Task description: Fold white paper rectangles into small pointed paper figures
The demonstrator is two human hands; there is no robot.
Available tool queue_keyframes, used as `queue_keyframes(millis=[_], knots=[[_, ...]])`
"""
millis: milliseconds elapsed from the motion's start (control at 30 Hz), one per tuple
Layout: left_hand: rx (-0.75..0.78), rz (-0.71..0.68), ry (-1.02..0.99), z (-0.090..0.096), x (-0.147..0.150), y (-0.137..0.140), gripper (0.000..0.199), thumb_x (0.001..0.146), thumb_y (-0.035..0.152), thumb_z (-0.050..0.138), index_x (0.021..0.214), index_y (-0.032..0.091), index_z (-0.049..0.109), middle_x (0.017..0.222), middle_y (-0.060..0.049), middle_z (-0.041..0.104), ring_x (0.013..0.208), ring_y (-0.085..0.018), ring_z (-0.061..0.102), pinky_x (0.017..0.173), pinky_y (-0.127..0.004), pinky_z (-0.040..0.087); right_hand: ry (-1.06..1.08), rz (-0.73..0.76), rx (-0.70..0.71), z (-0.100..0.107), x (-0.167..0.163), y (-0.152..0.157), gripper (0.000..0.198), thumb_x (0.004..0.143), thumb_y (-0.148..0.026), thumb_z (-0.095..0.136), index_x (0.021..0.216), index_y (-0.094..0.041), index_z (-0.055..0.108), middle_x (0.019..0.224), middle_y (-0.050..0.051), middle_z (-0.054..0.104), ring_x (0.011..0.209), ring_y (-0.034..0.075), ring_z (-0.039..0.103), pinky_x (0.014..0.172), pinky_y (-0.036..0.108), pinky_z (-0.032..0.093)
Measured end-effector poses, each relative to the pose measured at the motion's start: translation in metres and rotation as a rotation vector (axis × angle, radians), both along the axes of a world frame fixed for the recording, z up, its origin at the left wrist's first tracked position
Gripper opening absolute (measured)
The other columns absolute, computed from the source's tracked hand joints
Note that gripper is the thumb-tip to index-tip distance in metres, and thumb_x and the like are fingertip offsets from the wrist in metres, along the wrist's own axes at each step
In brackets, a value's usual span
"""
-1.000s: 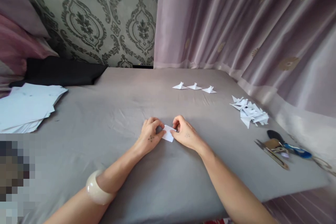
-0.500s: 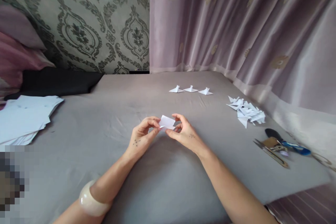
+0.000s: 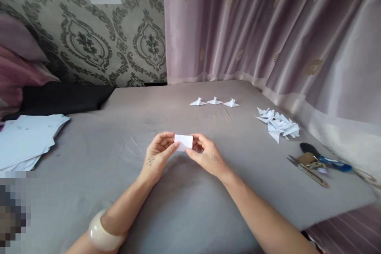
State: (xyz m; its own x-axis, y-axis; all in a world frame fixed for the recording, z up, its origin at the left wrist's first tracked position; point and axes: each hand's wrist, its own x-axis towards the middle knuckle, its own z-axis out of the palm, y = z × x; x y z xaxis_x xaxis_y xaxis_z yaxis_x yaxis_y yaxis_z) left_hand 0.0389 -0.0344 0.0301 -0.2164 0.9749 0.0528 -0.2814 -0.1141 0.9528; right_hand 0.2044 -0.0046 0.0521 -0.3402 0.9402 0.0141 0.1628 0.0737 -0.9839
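Folded white paper [image 3: 183, 141] held between two bare hands, taken as the centre of the clock. Largest in view, a grey cloth-covered surface [image 3: 143, 113] spreads beneath the work; a mauve curtain [image 3: 268, 27] hangs from twelve round past two o'clock, and a patterned wall [image 3: 119, 43] rises at eleven. A stack of white sheets [image 3: 29, 139] lies at nine o'clock, a heap of folded paper pieces [image 3: 282, 125] just short of three, and pointed snips [image 3: 311, 174] a little past three. The left hand [image 3: 156, 154] occupies the nine o'clock side of the paper and the right hand [image 3: 210, 154] the three o'clock side, both equally near, so that the paper's long axis runs from one hand to the other. Three small paper figures [image 3: 214, 101] sit in a row toward one o'clock. Smallest of all, the fingertips are clamped on the paper: the left thumb overlaps its near face at the nine o'clock end; the right thumb meets the four o'clock corner, the right forefinger the two o'clock corner. Whether the paper's lower edge touches the surface cannot be told
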Motion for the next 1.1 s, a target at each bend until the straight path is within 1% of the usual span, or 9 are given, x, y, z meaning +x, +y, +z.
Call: queue_keyframes(millis=[200,333,400,533,600,700,900,1033,1100], knots=[[-0.092,-0.081,0.053,0.009,0.002,-0.003,0.038,0.072,0.026,0.077,0.104,0.017,0.059,0.081,-0.001,0.07,0.075,-0.013,0.064,0.073,-0.024,0.05,0.022,-0.002,-0.121,0.006,0.002,-0.002,0.021,0.078,-0.037,0.065,0.088,-0.018,0.067,0.074,-0.001,0.061,0.067,0.013,0.054,0.063,0.026,0.042],[-0.117,-0.066,0.226,0.012,0.0,-0.005,0.031,0.084,0.031,0.063,0.111,0.018,0.057,0.083,-0.003,0.069,0.073,-0.014,0.061,0.068,-0.025,0.049,0.031,-0.068,-0.198,-0.003,0.002,0.001,0.021,0.078,-0.038,0.065,0.079,-0.017,0.068,0.064,-0.002,0.06,0.059,0.011,0.053,0.059,0.024,0.04],[-0.028,-0.056,0.409,0.009,-0.004,-0.005,0.027,0.086,0.025,0.055,0.112,0.019,0.058,0.092,-0.006,0.068,0.082,-0.016,0.061,0.073,-0.028,0.049,0.046,-0.129,-0.245,-0.01,0.001,0.003,0.023,0.077,-0.04,0.065,0.084,-0.018,0.067,0.062,-0.002,0.06,0.056,0.01,0.053,0.054,0.023,0.038],[0.292,-0.036,1.004,-0.002,-0.011,-0.004,0.035,0.082,0.009,0.048,0.11,0.023,0.063,0.118,-0.009,0.058,0.106,-0.023,0.052,0.091,-0.04,0.044,0.091,-0.194,-0.302,-0.02,0.001,0.008,0.032,0.074,-0.037,0.067,0.1,-0.02,0.06,0.066,-0.002,0.064,0.055,0.012,0.058,0.048,0.022,0.036],[0.407,-0.011,1.23,-0.009,-0.013,-0.002,0.036,0.085,0.007,0.045,0.11,0.024,0.064,0.119,-0.01,0.058,0.105,-0.024,0.049,0.091,-0.041,0.043,0.054,-0.183,-0.292,-0.023,0.001,0.008,0.03,0.075,-0.036,0.065,0.1,-0.02,0.061,0.065,-0.001,0.063,0.056,0.013,0.059,0.049,0.023,0.037],[0.477,-0.041,1.428,-0.016,-0.016,0.0,0.031,0.091,0.01,0.043,0.108,0.023,0.065,0.115,-0.01,0.062,0.104,-0.025,0.049,0.086,-0.039,0.042,-0.027,-0.136,-0.277,-0.026,0.0,0.008,0.024,0.078,-0.034,0.061,0.094,-0.018,0.066,0.061,-0.001,0.06,0.055,0.013,0.057,0.05,0.023,0.037],[0.484,-0.144,1.526,-0.021,-0.023,0.004,0.026,0.095,0.016,0.042,0.108,0.021,0.064,0.109,-0.008,0.068,0.101,-0.024,0.054,0.078,-0.035,0.037,-0.109,-0.033,-0.228,-0.029,0.001,0.01,0.024,0.08,-0.03,0.056,0.097,-0.017,0.067,0.068,-0.002,0.059,0.056,0.01,0.052,0.053,0.023,0.039],[0.511,-0.151,1.541,-0.023,-0.024,0.004,0.026,0.097,0.02,0.041,0.106,0.02,0.065,0.105,-0.008,0.069,0.094,-0.021,0.058,0.078,-0.035,0.036,-0.221,0.004,-0.139,-0.034,0.006,0.014,0.027,0.085,-0.028,0.049,0.102,-0.017,0.067,0.062,-0.003,0.055,0.054,0.011,0.049,0.054,0.025,0.039],[0.517,-0.15,1.556,-0.022,-0.023,0.004,0.026,0.098,0.019,0.041,0.103,0.02,0.066,0.102,-0.007,0.07,0.09,-0.02,0.059,0.079,-0.035,0.036,-0.315,0.041,-0.048,-0.032,0.01,0.013,0.029,0.086,-0.022,0.045,0.106,-0.018,0.066,0.071,0.0,0.059,0.058,0.012,0.051,0.06,0.026,0.042]])
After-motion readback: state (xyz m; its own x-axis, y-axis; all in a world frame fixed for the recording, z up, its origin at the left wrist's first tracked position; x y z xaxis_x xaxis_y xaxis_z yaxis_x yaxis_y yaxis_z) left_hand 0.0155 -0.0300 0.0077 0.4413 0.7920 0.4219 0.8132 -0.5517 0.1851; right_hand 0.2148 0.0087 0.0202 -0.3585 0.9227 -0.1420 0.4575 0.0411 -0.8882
